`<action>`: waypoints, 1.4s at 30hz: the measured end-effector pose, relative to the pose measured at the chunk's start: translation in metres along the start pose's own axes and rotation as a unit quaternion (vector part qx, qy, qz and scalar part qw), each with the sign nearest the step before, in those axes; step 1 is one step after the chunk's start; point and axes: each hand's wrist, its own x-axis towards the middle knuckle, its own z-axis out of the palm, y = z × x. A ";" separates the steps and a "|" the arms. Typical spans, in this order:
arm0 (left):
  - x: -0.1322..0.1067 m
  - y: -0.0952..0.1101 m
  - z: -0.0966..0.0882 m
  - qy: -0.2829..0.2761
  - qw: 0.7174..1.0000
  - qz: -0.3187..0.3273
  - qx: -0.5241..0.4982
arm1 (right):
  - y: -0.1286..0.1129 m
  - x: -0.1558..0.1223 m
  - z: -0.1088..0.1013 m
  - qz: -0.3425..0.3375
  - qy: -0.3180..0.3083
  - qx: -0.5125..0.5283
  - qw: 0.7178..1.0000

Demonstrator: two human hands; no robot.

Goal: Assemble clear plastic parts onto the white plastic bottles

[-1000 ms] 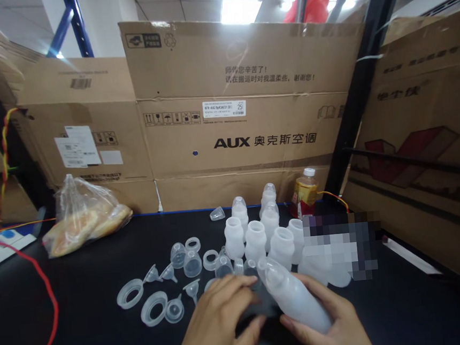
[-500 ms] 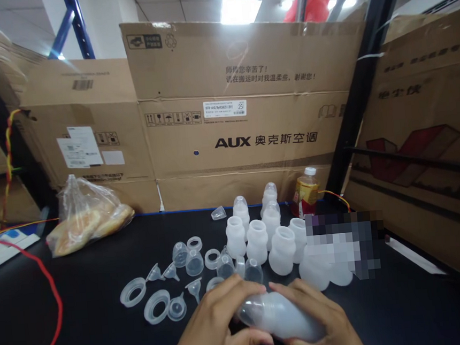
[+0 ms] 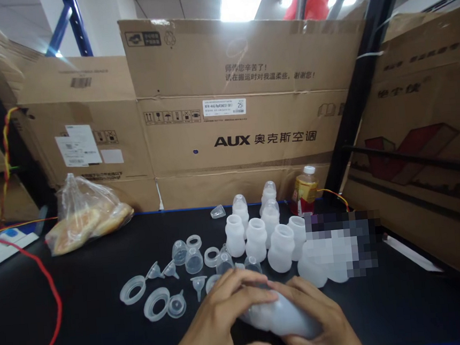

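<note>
My left hand and my right hand both wrap around a frosted silicone bottle lying on its side, and the left fingers cover its neck end. Just beyond my left fingertips are a translucent silicone funnel piece and a flat silicone ring. Several similar rings and funnel pieces lie on the table to the left. Several upright frosted bottles, including one just beyond my hands, stand behind them. A pixelated patch hides the objects at the right of the group.
The black tabletop carries a red cable at the left and a plastic bag of bread. A drink bottle stands at the back. Cardboard boxes form a wall behind the table, beside black shelf posts.
The bottle has turned from tilted, neck up, to lying nearly level. My hands have closed in around it, and my left fingers now cover its neck end.
</note>
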 end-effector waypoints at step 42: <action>0.000 0.004 0.004 0.025 0.996 -0.070 -0.057 | -0.001 -0.005 0.002 0.017 -0.013 0.002 1.000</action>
